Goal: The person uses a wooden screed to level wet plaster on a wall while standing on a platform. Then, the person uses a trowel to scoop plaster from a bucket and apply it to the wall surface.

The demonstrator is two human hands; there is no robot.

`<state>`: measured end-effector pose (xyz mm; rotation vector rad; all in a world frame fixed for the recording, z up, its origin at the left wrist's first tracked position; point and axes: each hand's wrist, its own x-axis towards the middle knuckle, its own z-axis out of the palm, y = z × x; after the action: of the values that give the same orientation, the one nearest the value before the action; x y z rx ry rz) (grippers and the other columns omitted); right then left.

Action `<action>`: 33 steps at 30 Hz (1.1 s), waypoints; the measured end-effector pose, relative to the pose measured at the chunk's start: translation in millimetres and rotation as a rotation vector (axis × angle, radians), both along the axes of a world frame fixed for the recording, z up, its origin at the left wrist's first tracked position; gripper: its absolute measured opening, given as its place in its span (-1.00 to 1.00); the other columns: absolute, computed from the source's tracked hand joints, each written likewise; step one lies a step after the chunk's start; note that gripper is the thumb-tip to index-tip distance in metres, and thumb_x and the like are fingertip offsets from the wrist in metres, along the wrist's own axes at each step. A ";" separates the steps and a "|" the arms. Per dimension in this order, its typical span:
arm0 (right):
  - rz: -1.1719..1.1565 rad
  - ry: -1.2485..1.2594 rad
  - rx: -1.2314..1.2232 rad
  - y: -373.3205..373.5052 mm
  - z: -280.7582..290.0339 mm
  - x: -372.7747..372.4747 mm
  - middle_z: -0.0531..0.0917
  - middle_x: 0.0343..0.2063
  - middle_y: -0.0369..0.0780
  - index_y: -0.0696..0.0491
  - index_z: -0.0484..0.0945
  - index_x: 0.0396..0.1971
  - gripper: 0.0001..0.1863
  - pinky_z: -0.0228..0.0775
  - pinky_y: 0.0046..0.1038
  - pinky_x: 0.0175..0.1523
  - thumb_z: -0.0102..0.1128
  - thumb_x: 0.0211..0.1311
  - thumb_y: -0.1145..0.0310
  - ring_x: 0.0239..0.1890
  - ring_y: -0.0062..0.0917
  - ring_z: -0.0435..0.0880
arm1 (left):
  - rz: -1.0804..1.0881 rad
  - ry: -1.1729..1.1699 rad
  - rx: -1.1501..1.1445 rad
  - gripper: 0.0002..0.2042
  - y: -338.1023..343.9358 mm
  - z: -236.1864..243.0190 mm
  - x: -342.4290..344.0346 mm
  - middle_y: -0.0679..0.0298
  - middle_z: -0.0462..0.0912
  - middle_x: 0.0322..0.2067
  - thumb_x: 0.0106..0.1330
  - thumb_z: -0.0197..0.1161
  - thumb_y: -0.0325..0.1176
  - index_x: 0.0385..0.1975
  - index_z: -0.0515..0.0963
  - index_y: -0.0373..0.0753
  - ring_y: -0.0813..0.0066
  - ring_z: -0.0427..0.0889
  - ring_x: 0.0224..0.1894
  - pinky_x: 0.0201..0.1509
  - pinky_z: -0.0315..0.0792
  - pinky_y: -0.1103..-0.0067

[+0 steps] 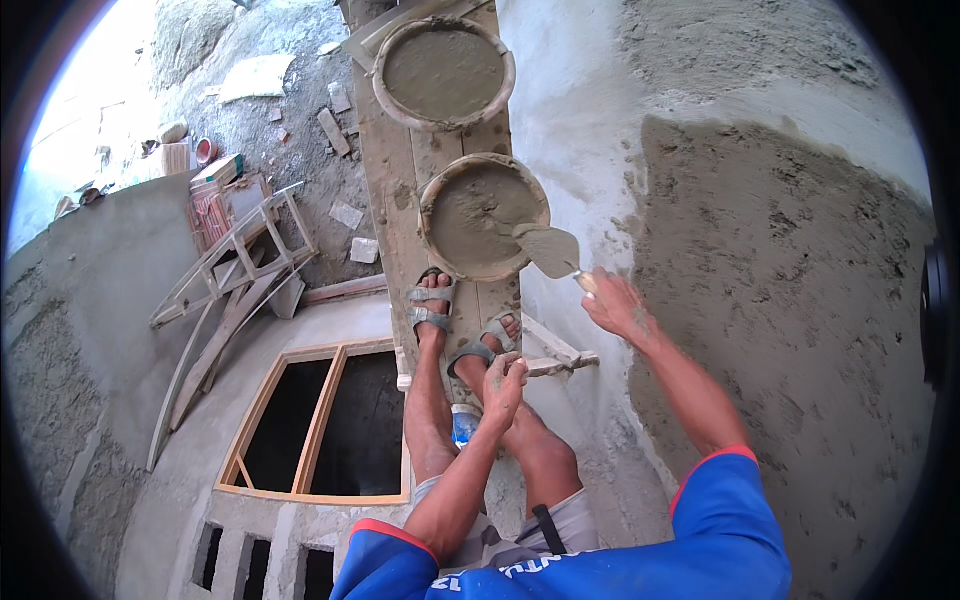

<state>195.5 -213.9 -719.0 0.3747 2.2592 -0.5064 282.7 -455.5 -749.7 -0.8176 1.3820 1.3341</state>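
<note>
My right hand [612,303] is closed round the handle of a trowel [552,250], its blade coated with grey mortar. The blade's tip reaches over the right rim of the nearer round basin [431,235], which is full of wet mortar [482,215]. Over my shin hangs my left hand [505,380], fingers curled together; whether anything is in them I cannot make out. To the right of the trowel, a wall carries a broad patch of fresh mortar [760,300] beside paler, bare plaster.
Underfoot is a narrow plank scaffold [390,200]. Ahead on it stands a second mortar basin [445,75]. A blue-and-white container [465,425] is by my legs. Lower left lie a wooden window frame [322,420], a wooden ladder-like frame [235,250] and rubble [335,132].
</note>
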 end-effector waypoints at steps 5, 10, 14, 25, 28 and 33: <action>-0.053 -0.101 0.011 -3.4 -26.3 13.4 0.59 -0.44 0.11 0.21 0.40 -0.33 -0.70 0.38 -0.04 -0.17 0.05 0.04 0.27 -0.32 0.04 0.57 | -0.002 0.019 0.016 -0.61 2.0 7.9 -5.9 0.11 0.52 -0.20 0.29 0.04 -0.31 0.00 0.36 -0.49 0.44 0.54 -0.18 -0.21 0.46 0.58; -0.097 -0.084 -0.010 -54.0 -91.8 -10.7 0.59 -0.41 0.12 0.18 0.42 -0.25 -0.62 0.37 -0.03 -0.12 0.04 0.08 0.17 -0.27 0.07 0.56 | -0.033 -0.008 0.035 -0.63 -6.2 6.9 -4.2 0.11 0.51 -0.19 0.29 0.03 -0.33 0.00 0.36 -0.47 0.45 0.53 -0.17 -0.16 0.45 0.58; -0.227 -0.026 -0.090 -89.4 -126.2 -25.9 0.59 -0.36 0.10 0.15 0.43 -0.21 -0.62 0.36 -0.04 -0.09 0.04 0.09 0.16 -0.23 0.05 0.55 | 0.019 0.010 0.058 -0.64 -8.4 7.3 -0.9 0.14 0.51 -0.21 0.28 0.03 -0.34 -0.02 0.36 -0.46 0.47 0.52 -0.17 -0.15 0.43 0.60; -0.143 0.427 0.114 -84.2 -123.0 36.6 0.42 -0.33 -0.08 -0.01 0.40 -0.06 -0.57 0.44 -0.22 -0.27 0.12 -0.03 0.40 -0.37 -0.14 0.53 | -0.088 0.038 0.013 -0.64 -16.7 14.5 2.2 0.20 0.55 -0.35 0.24 0.07 -0.30 -0.05 0.41 -0.43 0.53 0.50 -0.34 -0.20 0.39 0.60; -0.072 0.298 0.201 -82.2 -107.8 25.0 0.40 -0.34 -0.09 -0.01 0.37 0.00 -0.52 0.43 -0.23 -0.26 0.13 -0.03 0.43 -0.35 -0.15 0.52 | -0.106 0.047 0.029 -0.65 -15.1 13.4 4.1 0.19 0.56 -0.32 0.25 0.06 -0.33 -0.05 0.39 -0.44 0.53 0.52 -0.30 -0.16 0.38 0.61; -0.295 0.396 -0.077 -86.3 -78.3 -0.2 0.54 -0.34 0.01 0.06 0.41 -0.01 -0.56 0.39 -0.12 -0.19 0.13 0.06 0.28 -0.25 -0.03 0.54 | -0.051 0.022 0.029 -0.65 -21.5 9.3 8.8 0.18 0.55 -0.29 0.27 0.05 -0.34 -0.04 0.39 -0.45 0.52 0.52 -0.27 -0.17 0.41 0.61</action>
<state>195.3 -300.2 -797.4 0.6175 2.5658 -0.8831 291.5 -477.0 -740.4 -0.7459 1.3885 1.3248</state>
